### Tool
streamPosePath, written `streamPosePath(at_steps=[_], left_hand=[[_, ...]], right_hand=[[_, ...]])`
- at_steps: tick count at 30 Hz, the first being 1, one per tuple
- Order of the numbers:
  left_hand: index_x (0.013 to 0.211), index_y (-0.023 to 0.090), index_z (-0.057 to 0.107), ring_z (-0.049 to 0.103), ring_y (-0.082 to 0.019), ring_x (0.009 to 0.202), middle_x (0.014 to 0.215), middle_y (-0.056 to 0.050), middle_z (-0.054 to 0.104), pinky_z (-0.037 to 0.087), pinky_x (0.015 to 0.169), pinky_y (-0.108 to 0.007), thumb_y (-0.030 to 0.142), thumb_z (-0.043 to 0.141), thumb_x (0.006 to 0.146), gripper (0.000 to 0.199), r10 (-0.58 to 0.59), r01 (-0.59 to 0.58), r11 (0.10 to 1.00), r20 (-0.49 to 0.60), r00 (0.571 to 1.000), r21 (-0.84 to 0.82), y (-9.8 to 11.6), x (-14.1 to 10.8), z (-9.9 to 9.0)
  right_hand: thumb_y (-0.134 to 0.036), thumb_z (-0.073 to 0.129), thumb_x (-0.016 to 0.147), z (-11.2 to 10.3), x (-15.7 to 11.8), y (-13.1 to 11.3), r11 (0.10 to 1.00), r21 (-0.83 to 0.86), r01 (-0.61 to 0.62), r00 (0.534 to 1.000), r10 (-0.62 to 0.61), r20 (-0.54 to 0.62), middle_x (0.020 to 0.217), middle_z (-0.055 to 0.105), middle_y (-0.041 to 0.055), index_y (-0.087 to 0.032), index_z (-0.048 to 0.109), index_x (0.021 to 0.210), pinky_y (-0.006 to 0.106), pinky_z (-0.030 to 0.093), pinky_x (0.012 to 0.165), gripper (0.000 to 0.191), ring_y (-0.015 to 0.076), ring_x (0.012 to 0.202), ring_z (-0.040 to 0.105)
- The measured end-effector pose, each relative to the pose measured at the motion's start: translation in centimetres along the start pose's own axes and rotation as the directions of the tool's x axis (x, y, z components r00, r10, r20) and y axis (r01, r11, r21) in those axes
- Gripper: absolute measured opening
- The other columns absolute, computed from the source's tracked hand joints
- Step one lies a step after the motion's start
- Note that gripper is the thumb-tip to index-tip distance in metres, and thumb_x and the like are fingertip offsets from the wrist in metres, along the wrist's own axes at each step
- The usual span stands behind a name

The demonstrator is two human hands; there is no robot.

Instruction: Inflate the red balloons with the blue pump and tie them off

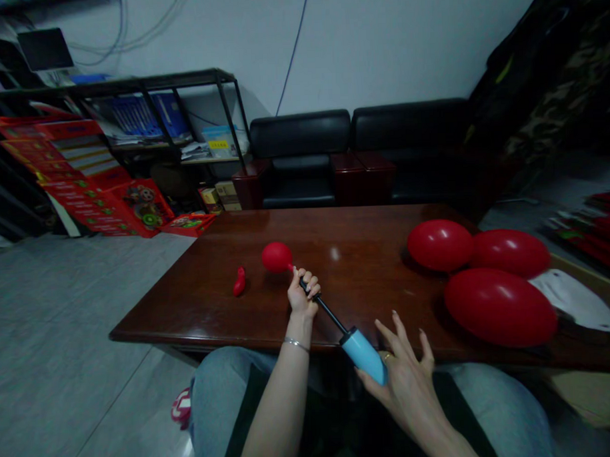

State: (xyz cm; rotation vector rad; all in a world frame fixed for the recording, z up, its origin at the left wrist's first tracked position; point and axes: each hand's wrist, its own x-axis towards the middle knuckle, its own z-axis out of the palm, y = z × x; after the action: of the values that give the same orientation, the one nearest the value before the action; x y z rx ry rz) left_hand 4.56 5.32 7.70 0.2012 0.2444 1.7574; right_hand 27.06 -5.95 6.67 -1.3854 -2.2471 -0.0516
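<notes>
A small, partly inflated red balloon (276, 257) is at the nozzle end of a hand balloon pump, with its neck at my fingers. My left hand (304, 292) is closed round the pump's black end and the balloon neck. The pump's thin black rod is drawn out of its light blue barrel (364, 355), which slants down toward me. Against the barrel's lower end rests my right hand (407, 378), thumb below and fingers spread apart. Left of the small balloon, a limp red balloon (239, 281) lies on the table.
Several things share the brown wooden table (197, 299): three large red balloons (500, 307) and a white flat item (573, 300) sit at its right. Black armchairs (302, 142) stand behind it. Stacked red boxes (78, 176) and a metal shelf (144, 84) are at the left.
</notes>
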Motion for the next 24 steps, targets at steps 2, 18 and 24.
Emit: streamPosePath(at_steps=[2, 18, 24], left_hand=[[0.075, 0.019, 0.040, 0.026, -0.004, 0.043, 0.062, 0.006, 0.027, 0.021, 0.034, -0.011, 0.031, 0.052, 0.097, 0.028, -0.026, 0.026, 1.000, 0.030, 0.999, 0.011, -1.2, -0.5, 0.2], [0.075, 0.019, 0.040, 0.029, -0.004, 0.043, 0.063, 0.006, 0.032, 0.021, 0.034, -0.012, 0.030, 0.058, 0.094, 0.029, -0.005, 0.007, 0.998, -0.029, 1.000, 0.068, -0.5, -0.5, -0.5], [0.074, 0.019, 0.039, 0.027, -0.004, 0.042, 0.062, 0.007, 0.028, 0.020, 0.033, -0.011, 0.031, 0.056, 0.095, 0.029, 0.004, -0.002, 0.999, -0.047, 0.999, 0.035, -0.7, -0.3, 0.0]], right_hand=[[-0.043, 0.065, 0.077, 0.0, 1.3, -0.2, 1.000, 0.015, -0.005, 1.000, 0.006, -0.013, 0.140, 0.058, 0.0079, -0.022, 0.073, 0.076, 0.063, 0.007, 0.117, 0.023, 0.0353, 0.142, 0.035], [-0.045, 0.067, 0.077, 0.5, 1.3, -0.7, 1.000, 0.020, -0.021, 1.000, 0.021, 0.011, 0.144, 0.053, 0.0085, -0.021, 0.074, 0.082, 0.063, 0.008, 0.117, 0.025, 0.0358, 0.145, 0.030], [-0.045, 0.068, 0.075, -0.5, 0.1, 0.8, 1.000, 0.008, 0.008, 1.000, -0.008, -0.015, 0.144, 0.053, 0.0085, -0.022, 0.072, 0.077, 0.064, 0.007, 0.117, 0.023, 0.0360, 0.145, 0.030]])
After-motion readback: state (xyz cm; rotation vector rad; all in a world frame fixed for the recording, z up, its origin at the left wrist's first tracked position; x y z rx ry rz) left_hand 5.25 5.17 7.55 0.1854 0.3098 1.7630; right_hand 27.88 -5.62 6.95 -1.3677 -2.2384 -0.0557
